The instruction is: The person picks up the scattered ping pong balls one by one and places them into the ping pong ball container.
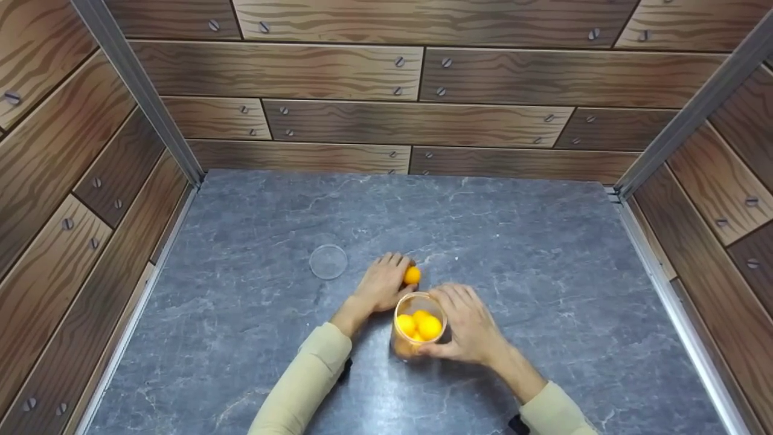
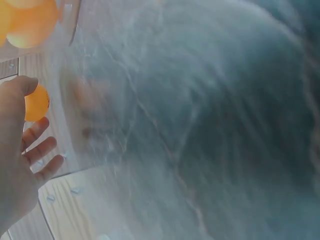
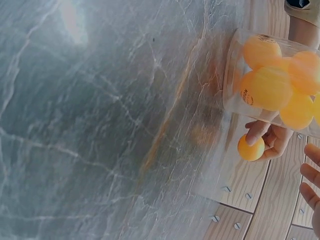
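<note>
My left hand (image 1: 381, 283) pinches an orange ping-pong ball (image 1: 412, 275) just behind the jar. In the left wrist view the thumb lies over this ball (image 2: 37, 103), with the other fingers spread below it. A clear plastic jar (image 1: 403, 348) stands upright on the tabletop, and several orange ping-pong balls (image 1: 429, 327) lie inside. My right hand (image 1: 470, 326) grips the jar from its right side, thumb at the near side and fingers at the far rim. From the right wrist, dark print shows on some balls (image 3: 270, 89) through the jar wall.
A clear round lid (image 1: 328, 262) lies flat on the grey marbled tabletop (image 1: 241, 241), left of the left hand. Wood-patterned panels (image 1: 338, 124) wall the table at the back and both sides, with metal posts (image 1: 142, 90) at the back corners.
</note>
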`<state>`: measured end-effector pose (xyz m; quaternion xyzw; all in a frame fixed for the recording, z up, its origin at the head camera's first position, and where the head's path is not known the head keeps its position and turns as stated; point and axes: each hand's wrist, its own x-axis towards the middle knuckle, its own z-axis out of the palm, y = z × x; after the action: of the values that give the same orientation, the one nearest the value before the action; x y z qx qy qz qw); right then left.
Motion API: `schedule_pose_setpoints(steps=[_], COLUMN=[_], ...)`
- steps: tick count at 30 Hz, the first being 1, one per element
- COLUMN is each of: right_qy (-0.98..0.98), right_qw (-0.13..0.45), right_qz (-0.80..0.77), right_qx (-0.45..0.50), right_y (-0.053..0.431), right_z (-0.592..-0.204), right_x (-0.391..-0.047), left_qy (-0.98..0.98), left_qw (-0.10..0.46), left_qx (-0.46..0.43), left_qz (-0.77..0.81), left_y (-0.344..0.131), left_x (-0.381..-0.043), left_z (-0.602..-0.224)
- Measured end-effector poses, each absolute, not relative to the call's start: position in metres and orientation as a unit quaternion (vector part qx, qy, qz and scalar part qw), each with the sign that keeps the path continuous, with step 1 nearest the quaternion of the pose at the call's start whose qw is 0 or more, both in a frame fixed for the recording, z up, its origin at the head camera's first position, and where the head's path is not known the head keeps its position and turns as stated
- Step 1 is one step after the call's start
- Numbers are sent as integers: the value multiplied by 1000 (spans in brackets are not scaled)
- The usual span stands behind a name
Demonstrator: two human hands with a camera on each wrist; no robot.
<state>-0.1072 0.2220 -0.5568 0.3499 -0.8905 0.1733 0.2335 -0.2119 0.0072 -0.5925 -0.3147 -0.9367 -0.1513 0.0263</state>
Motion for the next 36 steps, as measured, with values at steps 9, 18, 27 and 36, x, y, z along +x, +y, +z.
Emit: schedule_pose_setpoints(steps=[9,18,27,36], right_qy=[-896,-893,-896,-892], right_qw=[222,232,222,226], right_qz=[170,167,171,173], right_qx=[345,347,344,351], right_y=[222,222,222,223], right_z=[-556,-556,-554,-556], right_x=[-106,-107,-105,-107], left_qy=[-938,-933,-925,-918], left_qw=[46,73,93,117], left_qx=[-306,-317,-333,-352], left_qz=[-155,-152,-160,-142], left_y=[-3,-12,-20,-28], left_x=[-208,-197,-185,-174], left_z=[-584,-576,-564,-549])
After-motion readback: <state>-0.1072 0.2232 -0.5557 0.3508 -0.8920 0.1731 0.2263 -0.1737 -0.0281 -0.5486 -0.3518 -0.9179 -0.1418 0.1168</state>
